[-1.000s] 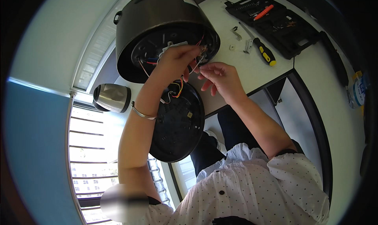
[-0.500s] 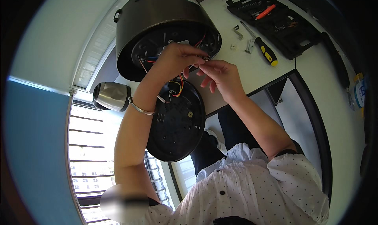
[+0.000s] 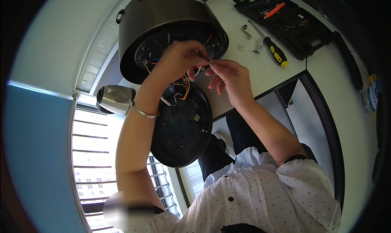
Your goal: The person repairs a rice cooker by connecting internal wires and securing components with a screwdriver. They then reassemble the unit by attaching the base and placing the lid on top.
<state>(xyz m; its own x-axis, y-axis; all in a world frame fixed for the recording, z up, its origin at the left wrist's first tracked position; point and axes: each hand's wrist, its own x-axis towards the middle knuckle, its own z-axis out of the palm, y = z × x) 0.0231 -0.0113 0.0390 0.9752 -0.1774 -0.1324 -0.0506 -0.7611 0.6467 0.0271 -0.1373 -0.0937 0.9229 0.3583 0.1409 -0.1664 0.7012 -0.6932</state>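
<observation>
White worktop (image 3: 260, 79), dark-edged, with slatted blind (image 3: 91, 153) and blue panel (image 3: 38, 147) off to the left. Nearest: white blouse (image 3: 252, 192) with dark dots. Next, round black base cover (image 3: 179, 135), inner face showing, below the worktop's front edge; support not visible. One silver bangle (image 3: 143, 112) on the left wrist. Right hand (image 3: 235, 77): thumb and forefinger closed in a pinch, other fingers loosely curled. Left hand (image 3: 182, 58): thumb and fingers drawn together, tips meeting those of the right. Between both sets of fingertips, one small part (image 3: 209, 59), too small to identify. Red and yellow wires (image 3: 187, 90) near the base cover's upper rim. Just beyond the hands, large dark housing (image 3: 171, 13), on its side, open underside toward the wearer. Silver-and-black vessel (image 3: 116, 99) at left. Right of the housing: two metal brackets (image 3: 258, 46), black-and-yellow screwdriver (image 3: 273, 49); farther back, open black tool case (image 3: 291, 27) containing orange-red tool (image 3: 274, 11).
</observation>
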